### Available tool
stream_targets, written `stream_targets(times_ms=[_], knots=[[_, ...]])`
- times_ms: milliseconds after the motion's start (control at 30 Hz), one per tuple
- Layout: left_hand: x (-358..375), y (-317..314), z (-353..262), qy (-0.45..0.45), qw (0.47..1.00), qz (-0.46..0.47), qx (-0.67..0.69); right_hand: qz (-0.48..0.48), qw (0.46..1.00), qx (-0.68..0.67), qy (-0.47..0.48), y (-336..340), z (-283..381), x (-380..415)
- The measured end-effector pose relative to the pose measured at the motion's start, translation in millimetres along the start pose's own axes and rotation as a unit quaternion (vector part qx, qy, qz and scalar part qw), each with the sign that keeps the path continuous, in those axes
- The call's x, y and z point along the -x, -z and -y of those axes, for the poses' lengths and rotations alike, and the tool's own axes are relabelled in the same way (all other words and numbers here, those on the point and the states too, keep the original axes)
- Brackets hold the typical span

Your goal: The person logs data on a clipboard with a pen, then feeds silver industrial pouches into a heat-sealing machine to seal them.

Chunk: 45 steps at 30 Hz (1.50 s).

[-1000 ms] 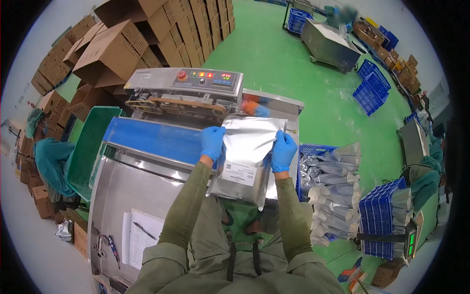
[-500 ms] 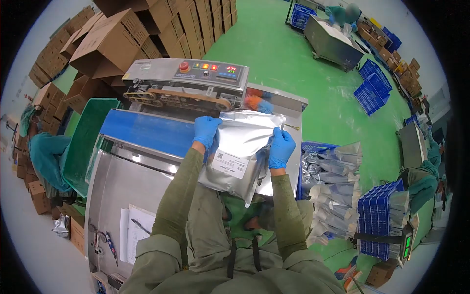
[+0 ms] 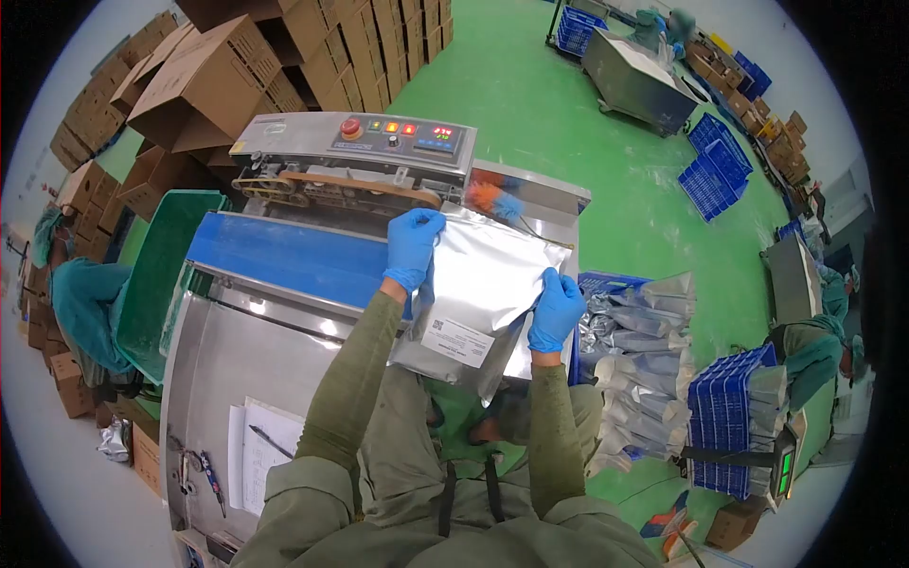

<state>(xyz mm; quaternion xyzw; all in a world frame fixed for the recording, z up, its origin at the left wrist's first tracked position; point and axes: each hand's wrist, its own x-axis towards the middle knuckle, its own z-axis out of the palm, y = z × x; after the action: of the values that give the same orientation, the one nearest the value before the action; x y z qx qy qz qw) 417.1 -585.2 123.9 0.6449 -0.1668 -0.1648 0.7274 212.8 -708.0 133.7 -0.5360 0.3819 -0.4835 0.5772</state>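
Note:
A silver foil pouch with a white printed label hangs between my two blue-gloved hands. Its top edge lies near the right end of the band sealing machine. My left hand pinches the pouch's upper left corner, close by the end of the blue conveyor belt. On the right side, a bit lower, my right hand is closed on the pouch's edge. An orange and blue duster lies just behind the pouch.
A blue crate of foil pouches stands to my right, with another blue crate beyond. Papers and a pen lie on the steel table. A green tub and cardboard boxes are at left. People work on both sides.
Both hands have shifted slightly right with the pouch. The left hand and the pouch's top edge have risen toward the sealing machine, and the right hand sits a little lower, so the pouch tilts.

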Motion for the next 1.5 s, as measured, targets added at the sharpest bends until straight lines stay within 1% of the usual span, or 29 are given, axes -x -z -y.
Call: stream_targets(times_ms=[33, 133, 233, 267, 367, 400, 533, 700, 767, 833, 867, 967, 1100, 1200, 1300, 1433, 1500], knots=[[4.3, -2.6, 0.0, -0.013, 1.0, -0.017, 0.01, -0.004, 1.0, 0.004, -0.001, 1.5, -1.6, -0.2], [16.9, 12.1, -12.4, 0.078, 0.994, 0.024, -0.068, -0.016, 1.0, 0.016, 0.018, 5.0, -7.7, -4.9], [23.8, 18.6, -1.0, 0.038, 0.999, 0.022, -0.025, -0.019, 0.999, 0.019, 0.018, 7.6, -7.5, -9.1], [22.7, 20.2, 2.7, 0.042, 0.998, 0.017, -0.031, -0.018, 1.0, 0.018, 0.014, 7.0, -6.9, -8.7], [12.5, 25.7, 2.4, 0.087, 0.993, 0.048, -0.058, -0.018, 0.999, 0.039, 0.028, 4.8, -3.1, -8.7], [15.1, 24.6, -5.0, 0.111, 0.991, 0.054, -0.04, -0.021, 0.999, 0.036, 0.028, 3.9, -1.8, -7.9], [20.6, 17.8, -3.0, 0.08, 0.994, 0.021, -0.075, -0.031, 0.999, 0.014, 0.038, -4.2, -5.8, -8.7], [-8.0, 19.9, 35.6, 0.082, 0.992, -0.016, -0.092, -0.017, 0.997, 0.046, 0.061, -17.0, -11.5, -12.2], [-22.2, 24.9, 49.3, 0.072, 0.995, -0.026, -0.068, 0.003, 0.997, 0.052, 0.061, -20.1, -20.3, -14.6], [-29.6, 29.5, 53.7, 0.067, 0.996, -0.037, -0.043, -0.005, 0.996, 0.056, 0.065, -27.0, -20.9, -12.5], [-31.9, 33.0, 57.6, 0.076, 0.997, -0.033, -0.004, -0.008, 0.996, 0.058, 0.068, -30.1, -22.0, -10.9], [-32.6, 38.6, 46.4, 0.076, 0.995, -0.034, -0.046, -0.009, 0.996, 0.06, 0.061, -34.8, -29.4, -10.3], [-33.4, 45.0, 39.4, 0.132, 0.988, -0.038, -0.067, -0.007, 0.999, 0.036, 0.034, -40.9, -32.0, -7.4], [-38.6, 49.2, 49.2, 0.075, 0.994, -0.053, -0.067, -0.001, 0.999, 0.038, 0.018, -45.5, -37.6, -8.3], [-45.5, 57.0, 48.5, 0.073, 0.989, -0.067, -0.108, 0.001, 0.999, 0.029, 0.02, -53.0, -45.0, -10.7], [-49.1, 72.0, 42.6, 0.066, 0.991, -0.092, -0.067, 0.016, 0.999, 0.029, 0.007, -73.4, -49.8, -9.1], [-52.3, 85.9, 39.0, 0.054, 0.993, -0.091, -0.044, 0.021, 0.999, 0.04, 0.02, -86.9, -47.7, -3.8]])
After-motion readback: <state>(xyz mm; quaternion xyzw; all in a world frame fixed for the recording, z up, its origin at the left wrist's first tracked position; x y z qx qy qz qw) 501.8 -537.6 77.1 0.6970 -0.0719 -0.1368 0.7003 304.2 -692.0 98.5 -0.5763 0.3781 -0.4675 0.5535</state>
